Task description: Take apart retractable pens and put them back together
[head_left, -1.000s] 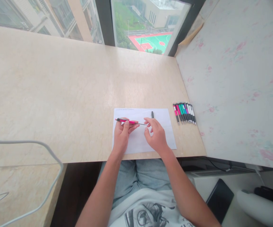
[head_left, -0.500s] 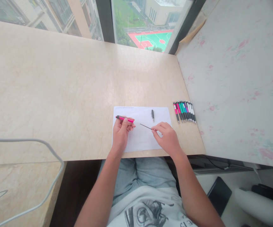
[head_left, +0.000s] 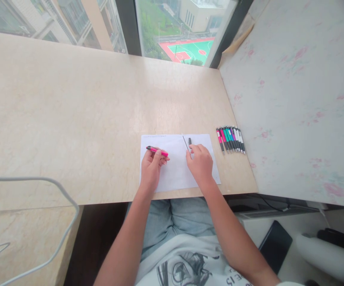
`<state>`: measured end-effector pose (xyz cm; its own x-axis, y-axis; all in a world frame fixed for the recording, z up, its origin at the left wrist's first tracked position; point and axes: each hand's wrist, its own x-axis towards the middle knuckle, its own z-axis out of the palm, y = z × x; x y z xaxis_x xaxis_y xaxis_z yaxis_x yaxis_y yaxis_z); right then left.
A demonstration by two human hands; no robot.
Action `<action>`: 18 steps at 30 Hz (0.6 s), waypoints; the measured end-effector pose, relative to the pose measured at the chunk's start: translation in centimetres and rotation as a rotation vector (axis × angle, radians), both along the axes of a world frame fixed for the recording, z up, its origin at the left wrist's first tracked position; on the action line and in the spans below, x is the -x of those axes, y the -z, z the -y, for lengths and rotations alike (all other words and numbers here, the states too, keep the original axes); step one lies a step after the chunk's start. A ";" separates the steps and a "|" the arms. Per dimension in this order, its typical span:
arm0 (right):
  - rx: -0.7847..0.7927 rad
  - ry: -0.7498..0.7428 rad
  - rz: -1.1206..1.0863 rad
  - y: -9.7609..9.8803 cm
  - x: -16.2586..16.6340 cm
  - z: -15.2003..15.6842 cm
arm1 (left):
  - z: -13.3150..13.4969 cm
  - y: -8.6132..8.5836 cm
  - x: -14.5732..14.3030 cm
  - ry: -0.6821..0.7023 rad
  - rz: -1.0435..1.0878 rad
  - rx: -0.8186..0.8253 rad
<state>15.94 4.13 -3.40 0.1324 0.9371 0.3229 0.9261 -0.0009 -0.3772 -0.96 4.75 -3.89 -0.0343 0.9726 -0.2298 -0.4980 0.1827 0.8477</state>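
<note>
My left hand [head_left: 151,167] is closed around a pink pen barrel [head_left: 161,153] with a black end, above the left part of a white sheet of paper [head_left: 174,174]. Between the thumb and fingers of my right hand [head_left: 200,161] is a thin dark pen refill [head_left: 185,142], its free end pointing away from me. A black pen grip section [head_left: 190,141] lies on the paper just beyond my right fingers, which partly cover it.
Several pens [head_left: 230,139] in pink, green, purple and white lie side by side right of the paper, near the papered wall [head_left: 294,111]. A window [head_left: 184,35] rises behind the table [head_left: 85,119]. At left a grey cable [head_left: 67,190] loops over the edge.
My right hand has moved away from me and slightly left, toward the black grip section. The refill has swung from pointing left to pointing away from me. My left hand stays nearly still.
</note>
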 end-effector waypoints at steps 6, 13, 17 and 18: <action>0.053 -0.024 -0.024 -0.2 0.0 1.6 | 0.2 0.3 -0.1 0.001 -0.089 -0.056; 0.080 -0.101 -0.117 -0.6 1.1 3.1 | 0.4 0.1 -0.1 0.003 -0.127 -0.075; 0.072 -0.108 -0.140 -0.7 1.5 2.7 | 0.4 0.0 -0.1 0.005 -0.128 -0.074; 0.072 -0.117 -0.160 -0.9 1.5 2.6 | 0.4 0.0 -0.1 0.001 -0.130 -0.077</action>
<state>14.46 1.54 -2.51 0.0653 0.9691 0.2381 0.8497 0.0711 -0.5224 -0.81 4.36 -3.85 -0.0581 0.9872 -0.1484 -0.3828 0.1152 0.9166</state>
